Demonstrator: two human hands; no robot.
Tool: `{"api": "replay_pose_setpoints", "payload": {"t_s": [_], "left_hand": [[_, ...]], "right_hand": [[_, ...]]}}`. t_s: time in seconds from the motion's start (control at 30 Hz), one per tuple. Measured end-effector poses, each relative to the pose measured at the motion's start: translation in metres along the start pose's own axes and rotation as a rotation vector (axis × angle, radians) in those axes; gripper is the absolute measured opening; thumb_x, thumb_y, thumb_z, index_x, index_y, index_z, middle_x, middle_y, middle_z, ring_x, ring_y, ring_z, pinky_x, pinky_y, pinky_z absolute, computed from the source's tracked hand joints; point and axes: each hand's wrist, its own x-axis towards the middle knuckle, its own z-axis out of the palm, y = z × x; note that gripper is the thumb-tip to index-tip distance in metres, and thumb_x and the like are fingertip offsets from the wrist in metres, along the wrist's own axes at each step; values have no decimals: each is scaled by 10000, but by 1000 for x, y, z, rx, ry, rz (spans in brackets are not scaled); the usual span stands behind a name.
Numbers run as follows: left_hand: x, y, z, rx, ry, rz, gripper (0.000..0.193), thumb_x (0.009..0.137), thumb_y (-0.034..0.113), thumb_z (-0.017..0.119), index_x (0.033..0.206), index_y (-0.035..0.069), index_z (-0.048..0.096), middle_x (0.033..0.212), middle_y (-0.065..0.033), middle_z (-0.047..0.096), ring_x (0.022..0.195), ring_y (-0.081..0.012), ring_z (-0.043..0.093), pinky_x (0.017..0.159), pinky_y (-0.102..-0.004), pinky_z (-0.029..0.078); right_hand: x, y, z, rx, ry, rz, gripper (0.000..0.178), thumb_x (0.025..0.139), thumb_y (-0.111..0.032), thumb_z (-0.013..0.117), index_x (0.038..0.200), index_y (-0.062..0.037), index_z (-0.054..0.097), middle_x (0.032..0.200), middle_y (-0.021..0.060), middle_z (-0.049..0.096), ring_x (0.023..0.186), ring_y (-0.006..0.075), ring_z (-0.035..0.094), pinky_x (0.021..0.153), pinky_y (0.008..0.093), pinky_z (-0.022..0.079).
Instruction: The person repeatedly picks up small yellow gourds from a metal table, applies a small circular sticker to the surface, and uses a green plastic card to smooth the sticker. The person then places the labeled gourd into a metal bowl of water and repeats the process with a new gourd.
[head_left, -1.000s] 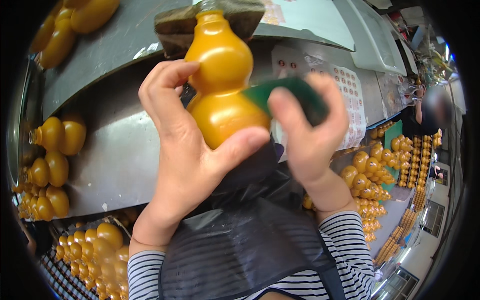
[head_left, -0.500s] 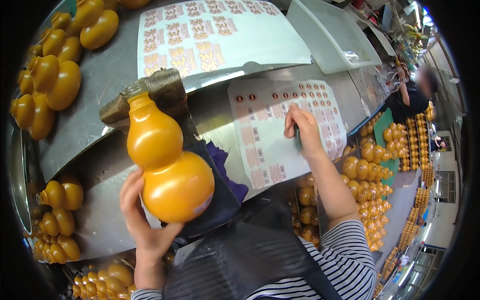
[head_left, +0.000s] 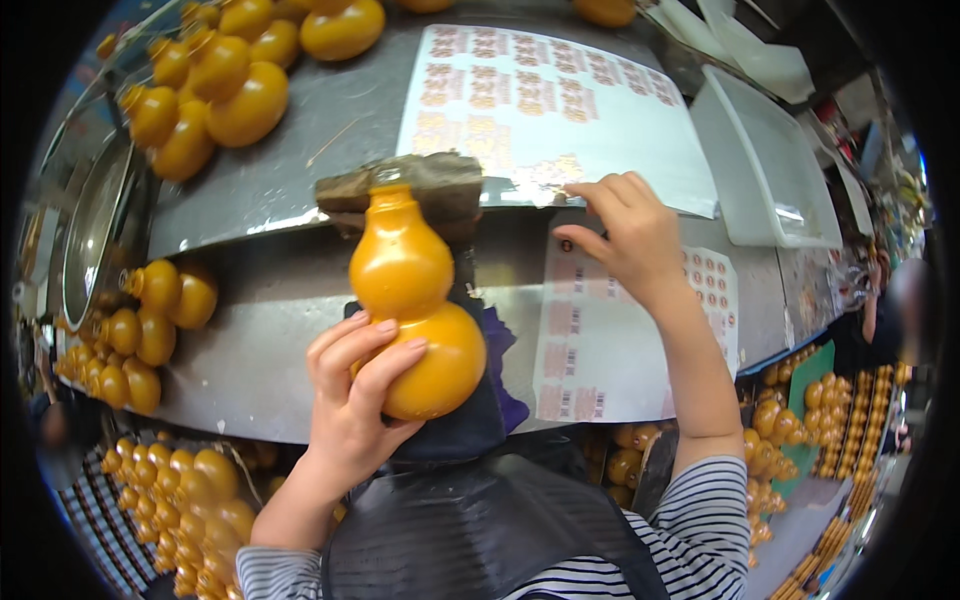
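My left hand (head_left: 350, 390) grips the lower bulb of a yellow, gourd-shaped bottle (head_left: 425, 355), its thumb below and fingers spread over the waist. The bottle lies tilted with its neck against a notched wooden block (head_left: 330, 197) and its body over a dark cloth pad (head_left: 465, 430). To the right, my right hand (head_left: 635, 235) reaches over the near edge of a sticker sheet (head_left: 640, 140). Its index fingertip touches or hovers by a gold sticker (head_left: 555, 172), with the thumb apart. The palm is hidden.
A second label sheet (head_left: 640, 385) lies under my right forearm. Purple cloth (head_left: 508, 385) pokes out beside the pad. A translucent bin (head_left: 775, 180) stands at the right. Yellow gourd bottles (head_left: 245, 105) crowd the left, with more below (head_left: 185, 500). Another person (head_left: 890, 310) is at far right.
My right hand has gone from the lower label sheet up to the upper sticker sheet, its fingers unfolding. My left hand has shifted its fingers onto the bottle's front. The view has swung left.
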Motion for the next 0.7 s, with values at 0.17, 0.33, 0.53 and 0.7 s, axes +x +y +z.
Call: {"api": "replay_pose_setpoints", "payload": {"t_s": [0.17,0.33,0.53,0.7], "left_hand": [[2,3,-3,-45,-23,-16,791,510,20,844,1241,171,582,1255,-66,486,1199,-327,450,1009,-425,420],[8,8,-9,-2,-79,22,829,489,-32,775,1263,200,592,1280,-43,491,1190,-318,447,1004,-410,425],[-8,-3,-2,-152,89,-56,934,490,-56,797,1344,108,457,1341,-156,399,1247,-377,407,1021,-425,414],[-10,-15,5,-302,33,-116,947,502,-30,841,1345,53,417,1354,-175,383,1258,-351,423,1035,-411,419]], "right_hand": [[4,16,18,75,148,-175,238,716,-144,789,937,-86,722,828,48,668,756,211,600,657,316,508],[-3,-24,-4,577,106,410,61,804,-68,731,841,-20,729,736,41,654,682,109,597,598,233,464],[-26,-148,-81,38,189,-191,172,715,-86,764,885,-77,741,857,32,697,749,171,629,637,284,494],[-51,-179,-37,-28,244,-288,184,725,-93,741,909,-90,738,847,13,676,761,129,629,562,219,479]]}}
